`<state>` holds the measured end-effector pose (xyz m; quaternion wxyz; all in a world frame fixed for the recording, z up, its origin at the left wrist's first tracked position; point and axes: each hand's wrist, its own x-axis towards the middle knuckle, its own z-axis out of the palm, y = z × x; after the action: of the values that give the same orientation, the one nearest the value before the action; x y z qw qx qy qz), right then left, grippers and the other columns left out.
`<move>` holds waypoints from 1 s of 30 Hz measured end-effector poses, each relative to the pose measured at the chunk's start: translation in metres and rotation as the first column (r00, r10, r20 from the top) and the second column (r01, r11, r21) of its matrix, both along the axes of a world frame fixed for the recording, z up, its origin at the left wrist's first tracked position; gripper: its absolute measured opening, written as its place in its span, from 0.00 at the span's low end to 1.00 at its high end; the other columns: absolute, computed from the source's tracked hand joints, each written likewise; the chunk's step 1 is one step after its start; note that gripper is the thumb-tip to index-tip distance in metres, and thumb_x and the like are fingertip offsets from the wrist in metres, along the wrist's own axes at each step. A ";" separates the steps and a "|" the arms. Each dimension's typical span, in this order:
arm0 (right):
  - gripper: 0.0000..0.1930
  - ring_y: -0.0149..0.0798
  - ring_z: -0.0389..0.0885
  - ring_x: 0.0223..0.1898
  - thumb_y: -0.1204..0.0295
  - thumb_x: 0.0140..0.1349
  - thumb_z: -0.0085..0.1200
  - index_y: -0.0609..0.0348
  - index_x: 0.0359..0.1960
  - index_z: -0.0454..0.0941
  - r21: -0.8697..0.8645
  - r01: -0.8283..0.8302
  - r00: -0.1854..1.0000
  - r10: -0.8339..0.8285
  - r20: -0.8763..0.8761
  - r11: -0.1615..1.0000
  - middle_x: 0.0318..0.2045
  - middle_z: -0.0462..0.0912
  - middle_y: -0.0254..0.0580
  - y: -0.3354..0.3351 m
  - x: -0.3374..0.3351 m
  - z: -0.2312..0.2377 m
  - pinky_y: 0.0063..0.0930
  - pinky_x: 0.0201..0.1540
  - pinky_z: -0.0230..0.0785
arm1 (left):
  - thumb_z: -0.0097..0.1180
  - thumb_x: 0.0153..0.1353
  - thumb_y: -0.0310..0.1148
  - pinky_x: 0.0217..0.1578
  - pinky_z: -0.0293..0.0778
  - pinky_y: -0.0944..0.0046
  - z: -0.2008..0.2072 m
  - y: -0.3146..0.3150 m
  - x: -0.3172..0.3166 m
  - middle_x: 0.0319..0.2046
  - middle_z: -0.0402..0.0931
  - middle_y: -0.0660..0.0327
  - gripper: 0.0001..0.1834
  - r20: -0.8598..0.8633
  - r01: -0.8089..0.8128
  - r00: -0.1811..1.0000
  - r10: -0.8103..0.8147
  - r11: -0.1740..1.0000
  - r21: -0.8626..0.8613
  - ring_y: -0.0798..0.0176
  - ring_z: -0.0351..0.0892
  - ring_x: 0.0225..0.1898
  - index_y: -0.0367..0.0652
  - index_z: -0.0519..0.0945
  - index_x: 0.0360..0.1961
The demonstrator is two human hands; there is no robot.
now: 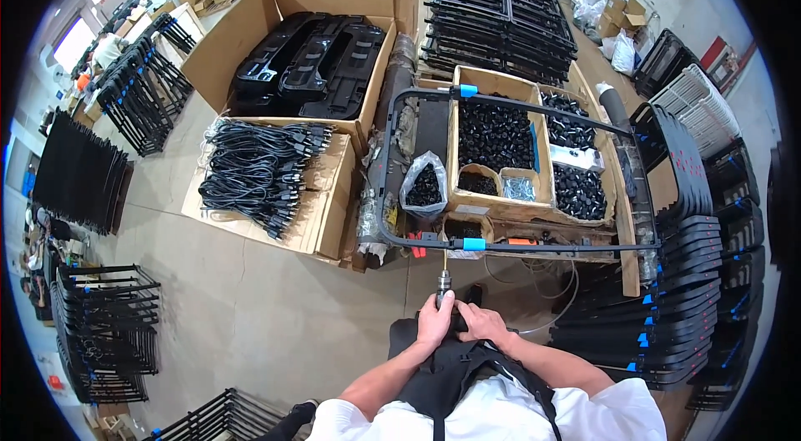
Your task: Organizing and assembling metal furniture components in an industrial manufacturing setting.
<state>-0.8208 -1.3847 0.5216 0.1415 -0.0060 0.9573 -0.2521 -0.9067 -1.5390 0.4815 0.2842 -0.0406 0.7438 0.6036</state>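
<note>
Near the lower middle, my left hand (433, 321) is closed round the front of a power screwdriver (444, 281), thumb along its body. Its long bit points away from me, up to the near bar of a black tube frame (551, 248). Whether the tip touches the bar cannot be made out. My right hand (484, 325) is closed at the tool's rear, where its body is mostly hidden. The frame lies across the workbench and its wooden parts box (457, 197), with blue wraps (474, 245) on its bars. Red-handled pliers (418, 245) lie by the near bar.
The box holds black caps (494, 136) and silver screws (517, 188); a plastic bag (424, 184) of black parts sits left of it. Further left are bundled black cables (263, 170) and a carton (380, 90) of black panels. Stacked frames (501, 24) stand behind, others (680, 291) at right.
</note>
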 end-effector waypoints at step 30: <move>0.49 0.59 0.85 0.58 0.54 0.52 0.71 0.55 0.74 0.61 -0.112 0.166 0.979 -0.150 0.134 0.980 0.60 0.84 0.59 -0.002 -0.005 0.006 0.51 0.59 0.78 | 0.57 0.75 0.60 0.45 0.77 0.53 0.010 0.005 -0.007 0.36 0.85 0.49 0.33 -0.025 0.062 0.998 -0.065 0.993 -0.096 0.57 0.81 0.39 0.32 0.83 0.44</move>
<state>-0.8254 -1.3864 0.5277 0.1802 0.0773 0.9266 -0.3209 -0.9132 -1.5340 0.4915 0.2903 -0.0219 0.7767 0.5586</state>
